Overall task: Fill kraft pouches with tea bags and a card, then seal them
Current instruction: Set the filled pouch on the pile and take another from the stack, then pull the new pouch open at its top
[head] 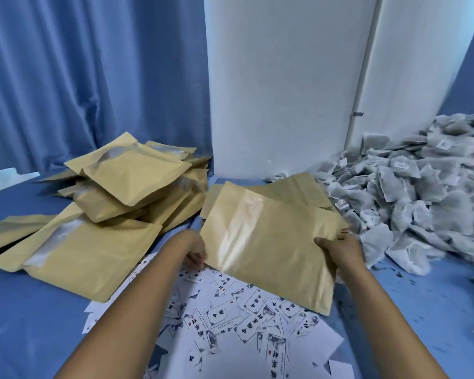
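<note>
A blue curtain [93, 72] hangs at 10 o'clock, behind the blue counter [25, 310]. On the counter at 9 o'clock lies a loose heap of filled pouches [115, 203], kraft brown with clear window strips, overlapping one another. The left hand [195, 250] sits just left of centre, its fingers curled at the left edge of the held pouch [271, 250]; most of the fingers are hidden behind the pouch, so the exact grip cannot be confirmed. The held pouch is at centre, lifted above the counter and tilted, window strip facing the camera. Below it, at 6 o'clock, printed cards [230, 318] are scattered on the counter. A stack of flat empty pouches [293, 187] lies just behind the held pouch at 12 o'clock. The right hand [340, 250] grips the pouch's right edge, thumb on the front face. At 3 o'clock, a large pile of tea bags [422, 201] rests against the white wall [285, 77].
</note>
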`<state>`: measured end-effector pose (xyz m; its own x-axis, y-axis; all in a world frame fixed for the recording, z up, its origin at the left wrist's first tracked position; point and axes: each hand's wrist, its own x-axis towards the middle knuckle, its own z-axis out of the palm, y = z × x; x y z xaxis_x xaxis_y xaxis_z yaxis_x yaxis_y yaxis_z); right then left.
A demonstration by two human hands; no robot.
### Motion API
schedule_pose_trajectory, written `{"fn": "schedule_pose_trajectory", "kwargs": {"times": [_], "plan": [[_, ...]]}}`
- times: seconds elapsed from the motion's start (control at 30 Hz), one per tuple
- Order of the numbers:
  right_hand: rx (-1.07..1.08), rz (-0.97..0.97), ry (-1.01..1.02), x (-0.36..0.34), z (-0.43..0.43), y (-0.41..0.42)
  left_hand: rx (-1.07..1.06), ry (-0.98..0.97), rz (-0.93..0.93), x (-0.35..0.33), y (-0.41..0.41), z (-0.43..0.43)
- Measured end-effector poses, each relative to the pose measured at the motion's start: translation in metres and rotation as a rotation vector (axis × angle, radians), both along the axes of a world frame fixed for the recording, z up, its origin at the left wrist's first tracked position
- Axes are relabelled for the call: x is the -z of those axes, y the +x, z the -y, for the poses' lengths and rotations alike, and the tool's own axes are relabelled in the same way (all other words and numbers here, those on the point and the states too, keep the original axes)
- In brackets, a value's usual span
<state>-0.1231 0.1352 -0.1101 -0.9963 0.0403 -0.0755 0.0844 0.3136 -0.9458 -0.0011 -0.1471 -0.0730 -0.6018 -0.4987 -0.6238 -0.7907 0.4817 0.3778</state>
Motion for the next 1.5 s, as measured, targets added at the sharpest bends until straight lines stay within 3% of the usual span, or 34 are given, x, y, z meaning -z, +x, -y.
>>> {"fn": "schedule_pose_trajectory", "kwargs": {"times": [0.1, 0.17, 0.2, 0.27, 0.33, 0.43, 0.57, 0.67, 0.83, 1.13, 1.5], "plan": [[-0.128, 0.007, -0.091, 0.010, -0.024, 0.000, 0.083, -0.667, 0.005, -0.006, -0.018, -0.027], [-0.240, -0.019, -0.105, 0.014, -0.038, 0.003, 0.167, -1.003, -0.179, -0.014, -0.024, -0.063], [-0.265, -0.033, -0.095, 0.017, -0.043, 0.006, 0.250, -1.060, -0.320, -0.014, -0.031, -0.082], [-0.266, -0.033, -0.096, 0.023, -0.047, 0.011, 0.396, -0.857, -0.564, -0.008, -0.044, -0.125], [-0.268, -0.008, -0.126, 0.028, -0.049, 0.015, 0.473, -0.470, -0.601, 0.006, -0.053, -0.169], [-0.218, 0.105, -0.349, 0.028, -0.054, 0.015, 0.543, -0.262, -0.662, 0.035, -0.061, -0.217], [-0.179, 0.187, -0.609, 0.029, -0.072, 0.011, 0.391, -0.152, -0.760, 0.064, -0.075, -0.237], [-0.291, 0.199, -0.627, 0.038, -0.081, 0.013, 0.317, -0.058, -0.825, 0.082, -0.080, -0.239], [-0.422, 0.234, -0.579, 0.039, -0.082, 0.009, 0.143, 0.498, -0.940, 0.094, -0.084, -0.226], [-0.494, 0.283, -0.645, 0.038, -0.090, 0.007, 0.163, 0.610, -0.966, 0.096, -0.085, -0.221], [-0.518, 0.302, -0.597, 0.030, -0.091, 0.017, 0.155, 0.602, -0.979, 0.096, -0.084, -0.222]]}}
